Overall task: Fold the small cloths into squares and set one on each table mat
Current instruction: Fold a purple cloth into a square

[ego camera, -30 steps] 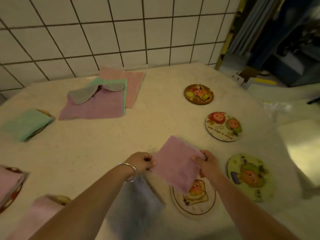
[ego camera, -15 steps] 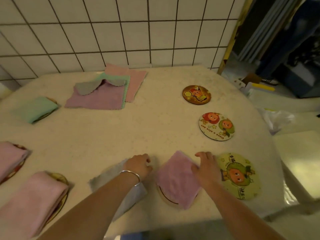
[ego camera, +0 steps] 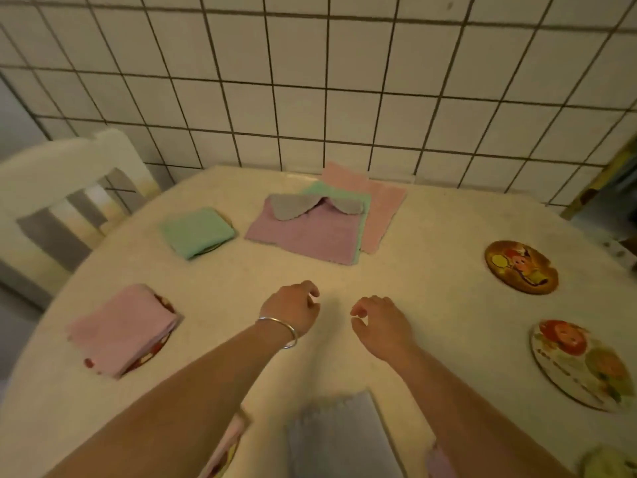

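You can read no text with certainty here. The round white cartoon mat with two red-haired figures (ego camera: 582,365), at the right edge of the table, carries a curved line of small letters along its lower left rim, but they are too blurred for you to read.

Bare table (ego camera: 413,270) lies ahead of both hands, up to the stack of unfolded cloths (ego camera: 310,232) near the tiled wall. Left flank: folded green cloth (ego camera: 196,232) and folded pink cloth (ego camera: 124,329). Right flank: two uncovered mats (ego camera: 521,267), (ego camera: 582,363). Grey cloth (ego camera: 341,439) lies between the forearms.
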